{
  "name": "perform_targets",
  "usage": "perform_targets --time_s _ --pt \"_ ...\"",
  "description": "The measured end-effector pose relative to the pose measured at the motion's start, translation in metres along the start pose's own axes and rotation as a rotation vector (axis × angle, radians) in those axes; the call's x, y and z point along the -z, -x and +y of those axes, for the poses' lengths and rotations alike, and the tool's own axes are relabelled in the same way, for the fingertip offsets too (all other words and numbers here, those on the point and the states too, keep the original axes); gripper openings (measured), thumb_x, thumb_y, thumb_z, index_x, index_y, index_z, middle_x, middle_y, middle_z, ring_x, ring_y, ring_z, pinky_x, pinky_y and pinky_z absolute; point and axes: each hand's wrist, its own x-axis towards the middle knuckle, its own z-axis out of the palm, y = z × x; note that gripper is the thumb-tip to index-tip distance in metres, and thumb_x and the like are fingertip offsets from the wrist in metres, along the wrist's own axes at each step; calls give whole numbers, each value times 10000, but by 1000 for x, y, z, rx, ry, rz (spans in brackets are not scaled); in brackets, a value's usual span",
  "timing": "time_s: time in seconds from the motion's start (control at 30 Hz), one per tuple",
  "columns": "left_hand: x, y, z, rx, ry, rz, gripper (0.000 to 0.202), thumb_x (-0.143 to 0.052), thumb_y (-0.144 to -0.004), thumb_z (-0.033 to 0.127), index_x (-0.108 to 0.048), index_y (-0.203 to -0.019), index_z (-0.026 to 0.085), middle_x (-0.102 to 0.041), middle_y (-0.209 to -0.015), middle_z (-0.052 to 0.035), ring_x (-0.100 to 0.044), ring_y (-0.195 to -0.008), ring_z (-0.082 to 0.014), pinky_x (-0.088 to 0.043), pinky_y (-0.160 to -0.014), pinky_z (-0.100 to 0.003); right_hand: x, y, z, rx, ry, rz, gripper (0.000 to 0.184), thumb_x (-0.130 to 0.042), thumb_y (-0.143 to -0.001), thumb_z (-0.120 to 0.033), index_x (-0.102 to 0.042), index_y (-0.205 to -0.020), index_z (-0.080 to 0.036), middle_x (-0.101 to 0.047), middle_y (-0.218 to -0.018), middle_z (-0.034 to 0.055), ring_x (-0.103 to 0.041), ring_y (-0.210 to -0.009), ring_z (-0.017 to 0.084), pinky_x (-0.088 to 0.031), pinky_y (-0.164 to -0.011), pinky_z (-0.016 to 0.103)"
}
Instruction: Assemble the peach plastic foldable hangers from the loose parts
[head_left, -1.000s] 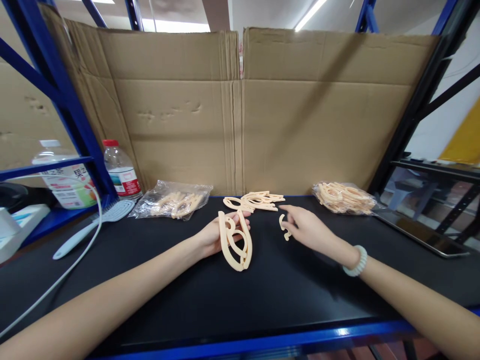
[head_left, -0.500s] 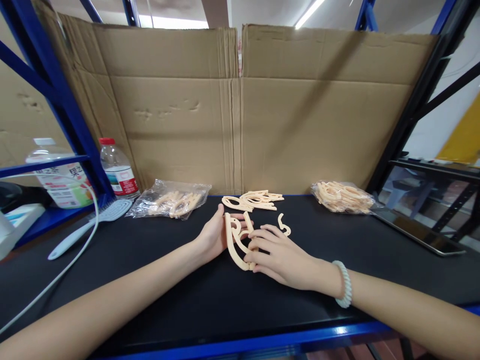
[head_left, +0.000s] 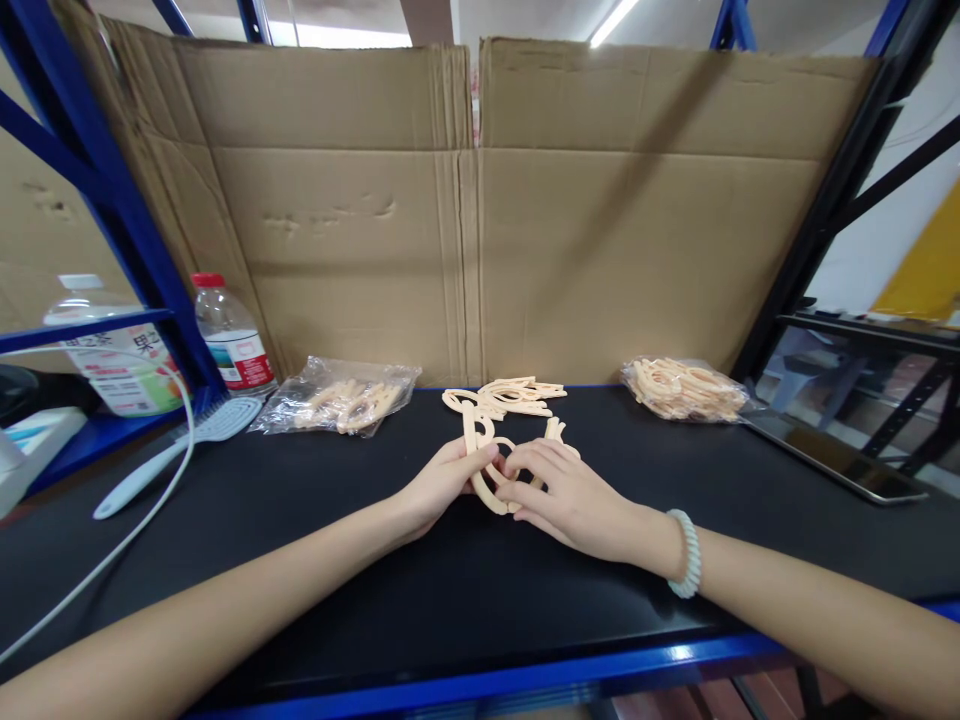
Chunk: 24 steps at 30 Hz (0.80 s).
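Fingers of the left hand are closed on one curvy cream frame, and the right hand has its fingers bent around the other side, gripping it too. That frame is in the middle, over the black surface. I can't tell if its bottom touches.

From the left, I see two bottles: one with a white cap and one with a red cap. Near them are one white cord and one pale blue brush. Next comes one clear bag with cream pieces inside. One loose pile of cream pieces sits behind the hands, too jumbled for me to count. One cream tip pokes up behind the right hand, which has one bracelet at its wrist. Farther right is a second clear bag, stuffed fuller, and just beside it one flat, dark, shiny slab.
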Motion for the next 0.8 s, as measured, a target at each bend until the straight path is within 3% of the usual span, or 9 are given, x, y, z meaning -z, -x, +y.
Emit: perform_targets --time_s 0.13,0.27,0.43,0.5,0.6,0.67,0.8 --pt "-1 1 2 0 28 8 282 -691 -761 409 -659 -789 131 -677 -717 -32 -630 -652 -169 -529 -651 -294 -1 0 0 -36 -8 69 195 -444 -934 -103 -594 -1036 -174 -568 -1050 102 -497 -1089 213 -470 -881 369" --pt "-2 1 3 -6 61 6 199 -645 -789 322 -675 -777 125 -680 -737 -45 -632 -672 -164 -527 -639 -264 -2 3 1 -23 18 111 230 -422 -950 -112 -562 -1112 -196 -552 -1106 100 -498 -1101 221 -476 -863 356" --pt "1 -1 2 -12 103 0 223 -586 -814 301 -678 -743 111 -663 -724 -59 -621 -656 -162 -524 -625 -261 2 6 3 -62 28 165 169 -440 -960 -193 -552 -1087 -189 -537 -1141 115 -577 -854 155 -457 -644 249" --pt "3 -1 1 -12 121 -5 221 -564 -809 288 -672 -743 107 -651 -716 -60 -614 -644 -161 -524 -617 -265 4 7 5 -73 53 135 169 -480 -961 -303 -572 -999 -166 -583 -1033 98 -572 -743 139 -403 -573 238" --pt "5 -1 2 -9 129 -22 221 -544 -798 264 -662 -732 90 -633 -677 -70 -608 -626 -162 -522 -611 -266 4 7 6 -61 96 68 309 -491 -942 -445 -583 -865 -160 -600 -752 35 -546 -654 155 -341 -549 267" --pt "5 -1 3 -12 126 -21 241 -533 -820 279 -649 -732 87 -631 -659 -76 -604 -605 -159 -512 -585 -255 1 7 6 -68 107 50 305 -467 -958 -427 -585 -855 -165 -590 -690 21 -543 -658 166 -333 -575 281" --pt "2 -1 2 -40 115 27 243 -549 -879 337 -593 -771 123 -650 -721 -72 -608 -641 -162 -495 -523 -232 -6 8 8 -166 35 63 145 -454 -971 -258 -553 -921 -165 -637 -785 30 -558 -688 158 -359 -692 298"
